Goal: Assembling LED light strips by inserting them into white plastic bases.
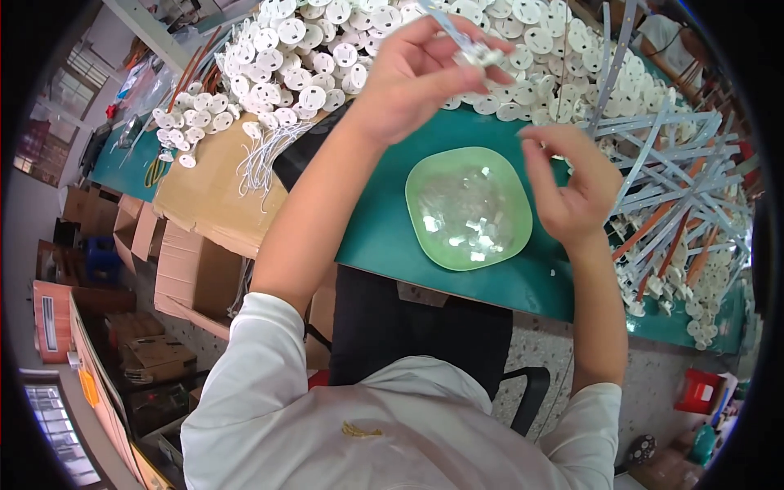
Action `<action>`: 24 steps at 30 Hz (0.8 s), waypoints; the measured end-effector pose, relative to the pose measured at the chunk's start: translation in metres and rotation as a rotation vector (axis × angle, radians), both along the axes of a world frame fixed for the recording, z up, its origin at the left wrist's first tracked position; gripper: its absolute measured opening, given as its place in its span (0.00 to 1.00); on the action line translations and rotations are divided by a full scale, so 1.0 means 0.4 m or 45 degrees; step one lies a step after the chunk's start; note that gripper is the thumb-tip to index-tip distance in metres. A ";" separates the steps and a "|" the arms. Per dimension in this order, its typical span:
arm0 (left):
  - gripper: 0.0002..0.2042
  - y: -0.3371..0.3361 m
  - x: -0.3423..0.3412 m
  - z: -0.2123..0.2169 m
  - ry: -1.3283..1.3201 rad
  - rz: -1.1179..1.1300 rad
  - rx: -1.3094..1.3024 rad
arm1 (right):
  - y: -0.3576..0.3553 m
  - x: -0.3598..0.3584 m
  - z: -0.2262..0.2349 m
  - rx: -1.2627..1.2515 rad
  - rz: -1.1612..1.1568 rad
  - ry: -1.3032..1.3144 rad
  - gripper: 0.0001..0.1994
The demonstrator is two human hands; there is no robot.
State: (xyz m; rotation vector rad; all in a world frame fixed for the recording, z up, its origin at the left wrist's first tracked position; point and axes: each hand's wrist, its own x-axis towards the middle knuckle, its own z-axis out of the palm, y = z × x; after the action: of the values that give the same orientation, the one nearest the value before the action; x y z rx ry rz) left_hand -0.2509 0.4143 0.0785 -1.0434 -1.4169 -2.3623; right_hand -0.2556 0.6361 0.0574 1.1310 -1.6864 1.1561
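My left hand (416, 77) is raised over the far side of the table, its fingers closed on a pale grey-blue strip (445, 23). At the lower end of that strip, by my fingertips, is a small white part (479, 55), blurred. My right hand (576, 180) is held to the right of a light green bowl (416, 214), thumb and forefinger pinched together. Whatever is in that pinch, if anything, is too small to make out. Small clear, shiny pieces (469, 214) lie inside the bowl, below and between my hands.
A big heap of round white discs (314, 61) covers the table's far side. Many pale strips (670, 175) lie crossed at the right, some brown. White wires (260, 159) rest on brown cardboard (200, 192) at the left. Another person (665, 45) is at the far right.
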 end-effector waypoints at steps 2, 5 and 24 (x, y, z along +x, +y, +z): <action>0.19 -0.013 -0.006 -0.008 -0.047 0.004 0.041 | 0.002 0.011 0.000 0.553 0.368 -0.439 0.09; 0.18 -0.037 -0.032 -0.016 -0.096 -0.032 0.081 | -0.018 0.010 -0.048 0.865 0.460 -0.274 0.07; 0.21 -0.046 -0.036 -0.026 -0.207 0.102 0.049 | -0.020 0.020 -0.034 1.215 0.486 -0.514 0.07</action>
State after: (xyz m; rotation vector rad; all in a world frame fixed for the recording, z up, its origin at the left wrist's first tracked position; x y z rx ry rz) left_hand -0.2654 0.3960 0.0681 -0.7853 -1.4308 -2.4534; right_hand -0.2478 0.6282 0.0439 1.9514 -2.5350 0.8038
